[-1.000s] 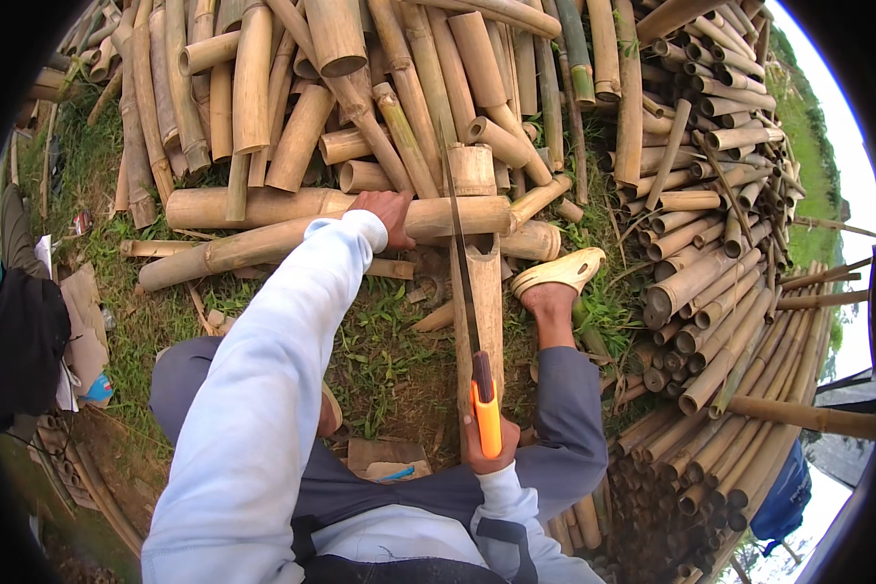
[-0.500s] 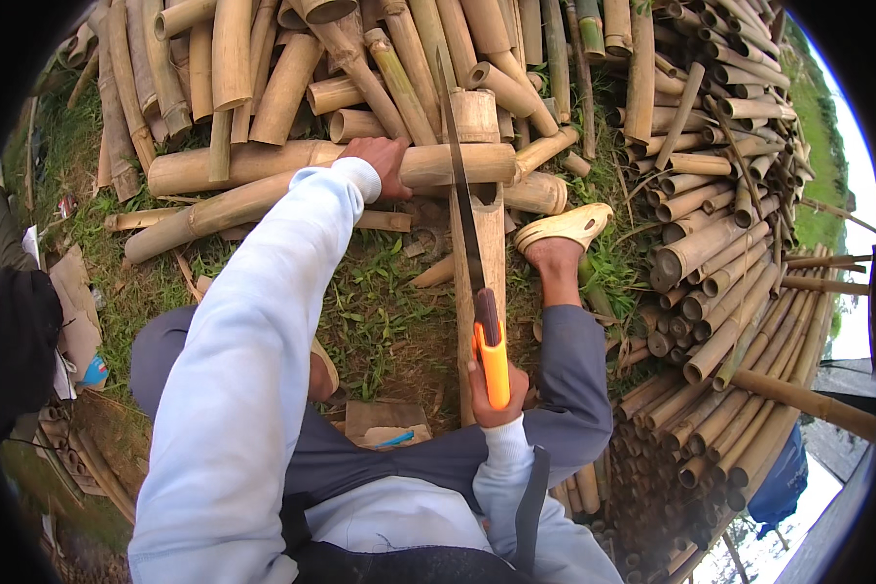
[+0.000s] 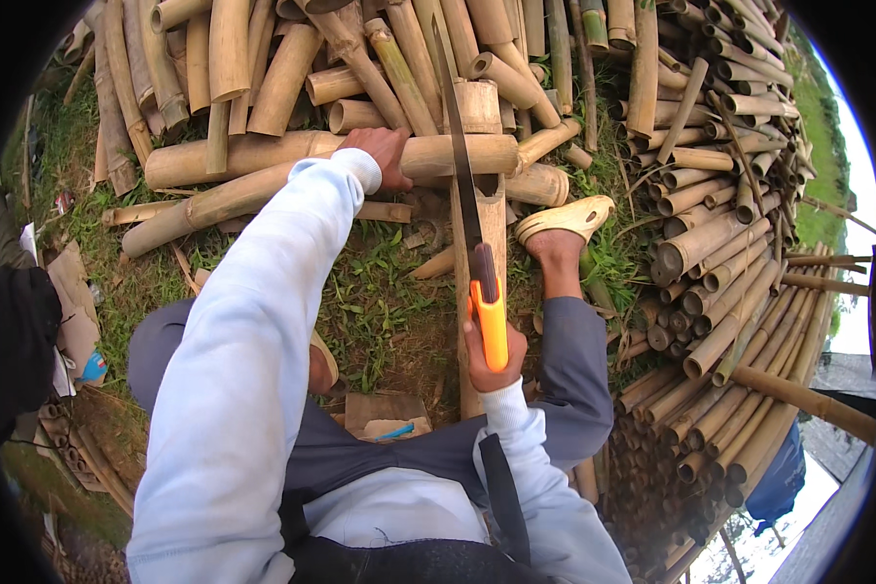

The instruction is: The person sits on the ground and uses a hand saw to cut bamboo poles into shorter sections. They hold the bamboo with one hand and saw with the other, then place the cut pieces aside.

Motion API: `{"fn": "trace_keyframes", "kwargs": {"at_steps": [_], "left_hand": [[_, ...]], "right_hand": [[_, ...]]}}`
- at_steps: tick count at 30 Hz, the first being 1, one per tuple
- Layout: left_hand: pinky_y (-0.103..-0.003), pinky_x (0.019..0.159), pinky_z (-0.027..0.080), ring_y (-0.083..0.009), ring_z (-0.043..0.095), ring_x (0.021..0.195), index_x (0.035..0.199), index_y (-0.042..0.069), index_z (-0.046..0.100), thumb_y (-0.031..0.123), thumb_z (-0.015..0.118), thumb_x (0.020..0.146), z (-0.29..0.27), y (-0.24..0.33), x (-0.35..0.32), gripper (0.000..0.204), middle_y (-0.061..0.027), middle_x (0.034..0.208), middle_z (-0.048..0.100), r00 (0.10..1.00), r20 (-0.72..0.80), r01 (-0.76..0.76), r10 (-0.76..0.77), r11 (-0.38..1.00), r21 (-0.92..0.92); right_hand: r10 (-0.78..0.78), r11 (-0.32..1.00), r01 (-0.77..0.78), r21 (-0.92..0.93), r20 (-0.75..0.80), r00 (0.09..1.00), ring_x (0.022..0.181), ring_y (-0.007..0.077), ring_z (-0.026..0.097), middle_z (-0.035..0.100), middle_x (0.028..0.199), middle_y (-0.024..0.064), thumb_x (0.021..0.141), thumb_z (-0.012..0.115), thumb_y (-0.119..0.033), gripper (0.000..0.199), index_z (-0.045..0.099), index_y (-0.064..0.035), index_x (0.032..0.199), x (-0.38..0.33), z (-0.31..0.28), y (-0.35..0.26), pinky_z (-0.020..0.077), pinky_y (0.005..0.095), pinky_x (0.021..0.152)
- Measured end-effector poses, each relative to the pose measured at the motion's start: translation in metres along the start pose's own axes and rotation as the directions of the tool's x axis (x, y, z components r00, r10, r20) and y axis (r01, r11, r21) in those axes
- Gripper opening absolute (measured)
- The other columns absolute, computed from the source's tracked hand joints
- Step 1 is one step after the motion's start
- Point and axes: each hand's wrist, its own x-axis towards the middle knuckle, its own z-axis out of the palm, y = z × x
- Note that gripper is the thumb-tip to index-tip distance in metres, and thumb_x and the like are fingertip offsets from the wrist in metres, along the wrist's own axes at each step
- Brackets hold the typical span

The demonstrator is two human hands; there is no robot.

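My right hand (image 3: 494, 357) is wrapped round the orange and dark handle of a hand saw (image 3: 467, 200). Its long dark blade points away from me and lies across a bamboo pole (image 3: 457, 156), near the pole's right end. Gripping that pole from above, left of the blade, is my left hand (image 3: 382, 156). The pole lies crosswise over an upright-running bamboo support (image 3: 492, 219) that stretches toward me between my legs. How deep the blade sits in the bamboo I cannot tell.
Many cut bamboo pieces (image 3: 287, 83) are heaped at the far side. A tall stack of bamboo (image 3: 711, 243) stands on the right. My foot in a tan clog (image 3: 566, 220) rests beside the support. Cardboard (image 3: 372, 409) lies near my legs, and dark cloth (image 3: 15, 341) is at the left.
The saw and my right hand have moved forward, away from me, along the cut line. My left hand stays on the bamboo pole, which keeps its place.
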Motion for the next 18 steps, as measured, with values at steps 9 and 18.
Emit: {"fn": "trace_keyframes", "kwargs": {"at_steps": [9,18], "left_hand": [[-0.049,0.097,0.055,-0.0409,0.071,0.104,0.124,0.003,0.062,0.047,0.083,0.072,0.004,0.007,0.009,0.071,-0.0251,0.110,0.073,0.999,-0.005,-0.036,0.036,0.999,-0.007],[-0.048,0.098,0.054,-0.0390,0.070,0.109,0.131,0.004,0.061,0.048,0.082,0.070,0.007,-0.005,0.003,0.078,-0.0229,0.112,0.074,1.000,-0.020,0.006,-0.006,1.000,-0.002]], "right_hand": [[0.034,0.999,-0.036,-0.037,-0.060,0.998,0.059,0.0147,0.062,0.063,0.068,0.0096,0.092,0.074,-0.005,0.016,0.071,0.0022,0.106,-0.088,-0.017,-0.007,0.0486,0.0305,0.058],[-0.049,0.993,0.053,0.103,-0.035,0.998,0.054,0.0101,0.047,0.054,0.062,0.0028,0.096,0.072,-0.007,0.019,0.061,0.0012,0.084,0.036,0.021,-0.012,0.0408,0.0304,0.052]]}}
